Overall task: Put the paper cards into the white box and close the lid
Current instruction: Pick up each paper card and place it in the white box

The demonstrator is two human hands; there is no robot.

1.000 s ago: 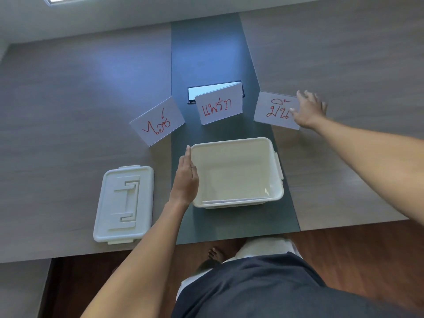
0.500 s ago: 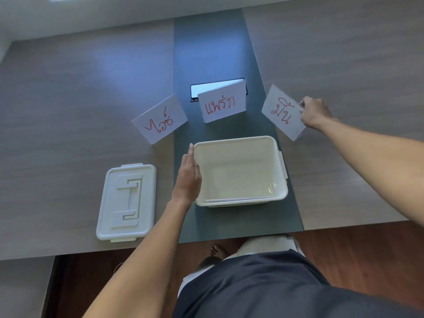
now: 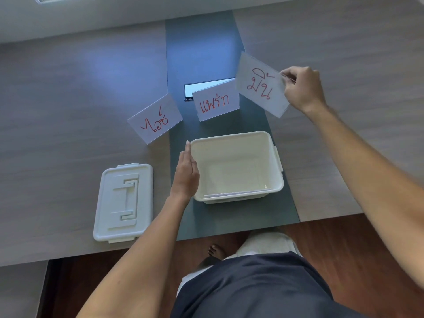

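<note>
Grey wooden table (image 3: pixel 68 111): our right hand (image 3: pixel 302 88) pinches one red-lettered white paper card (image 3: pixel 260 86) at one o'clock. Our flat, released left hand (image 3: pixel 186 173) steadies the open white plastic box (image 3: pixel 236 138). Two cards and the lid remain.

Three cards with red writing: one (image 3: pixel 157 118) on the left, one (image 3: pixel 214 104) in the middle, one (image 3: pixel 260 84) on the right. One white box (image 3: pixel 236 166). One lid (image 3: pixel 124 201). One dark-framed panel (image 3: pixel 206 87) behind the middle card. One table (image 3: pixel 68 99). Two hands: left hand (image 3: pixel 186 172) and right hand (image 3: pixel 301 88). One bare foot (image 3: pixel 215 251) shows on the floor.
</note>
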